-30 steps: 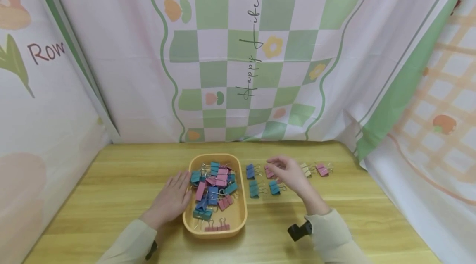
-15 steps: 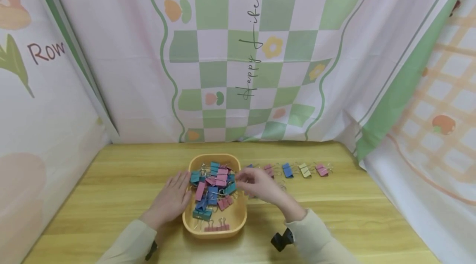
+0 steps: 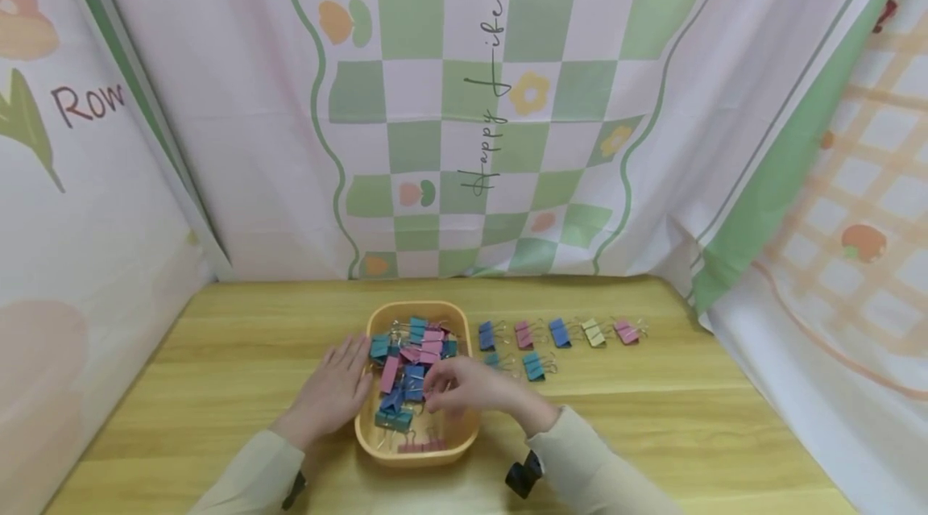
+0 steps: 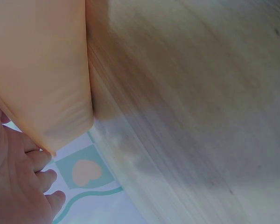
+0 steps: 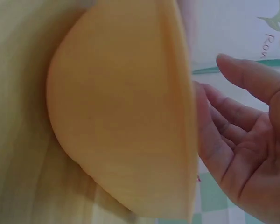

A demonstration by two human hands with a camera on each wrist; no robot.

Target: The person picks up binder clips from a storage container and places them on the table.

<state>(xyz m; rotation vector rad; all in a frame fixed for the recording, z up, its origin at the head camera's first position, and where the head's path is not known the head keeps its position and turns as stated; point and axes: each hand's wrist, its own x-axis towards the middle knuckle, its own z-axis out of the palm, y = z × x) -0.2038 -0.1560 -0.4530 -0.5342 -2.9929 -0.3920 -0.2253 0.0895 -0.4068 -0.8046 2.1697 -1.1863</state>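
A yellow plastic tray [image 3: 416, 460] holds a heap of pink, blue and teal binder clips, among them a blue binder clip [image 3: 415, 380] and a teal one. My left hand [image 3: 329, 394] rests flat against the tray's left rim, fingers straight; the left wrist view shows its fingertips beside the tray wall [image 4: 42, 70]. Over the tray's right side hovers my right hand [image 3: 471, 388], bent at the fingers above the clips. In the right wrist view its thumb [image 5: 252, 79] stands apart from the index finger, whose tip is hidden behind the rim. No clip shows between them.
Right of the tray, binder clips lie in a back row, from a blue clip [image 3: 486, 335] to a pink clip [image 3: 627, 332]. Nearer me is a teal clip [image 3: 534, 367], with another partly behind my right hand. Printed curtains [image 3: 254, 136] enclose the wooden table [image 3: 689, 434].
My right hand has moved left from the laid-out clips to over the tray, uncovering most of them. The left hand has stayed in place on the rim.
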